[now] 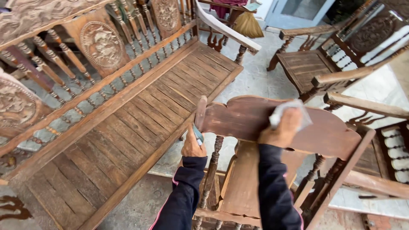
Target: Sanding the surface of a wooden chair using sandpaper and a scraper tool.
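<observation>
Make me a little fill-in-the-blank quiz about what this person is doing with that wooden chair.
1. The right hand presses a white ____ against the chair's top rail.
2. The left hand grips the chair's upright ____.
3. To the left of the chair stands a long wooden ____ with a slatted seat.
4. Both arms wear dark ____.

Missing words: cloth; post; bench; sleeves

Right hand [284, 127] hides part of cloth [294, 107]; bench [128, 123] cropped left.
</observation>
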